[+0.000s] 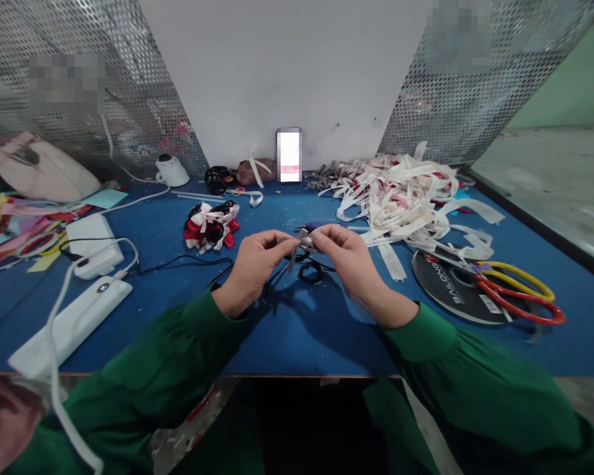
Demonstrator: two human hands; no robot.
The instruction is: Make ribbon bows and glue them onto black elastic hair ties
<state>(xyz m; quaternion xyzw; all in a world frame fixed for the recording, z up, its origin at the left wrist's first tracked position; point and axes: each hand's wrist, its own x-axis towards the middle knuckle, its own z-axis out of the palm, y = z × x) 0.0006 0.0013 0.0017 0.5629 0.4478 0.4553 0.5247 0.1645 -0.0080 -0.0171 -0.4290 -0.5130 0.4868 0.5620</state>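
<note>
L hand (257,265) & R hand (347,260) both pinch a grey ribbon (304,241) betw. fingertips, above the table (297,346), approx. centre. Black loop (311,282) shows just below; scissors (486,282) lie partly on the spool (438,290), R side.

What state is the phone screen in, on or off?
On: the phone screen glows bright white, with some pink near its bottom.

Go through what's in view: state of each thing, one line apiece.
Left hand: pinched on grey ribbon
Right hand: pinched on it too
Phone: upright, screen lit
White ribbons: heaped, tangled
Reel: lying flat
Scissors: lying partly on the reel, blade opening unclear
</note>
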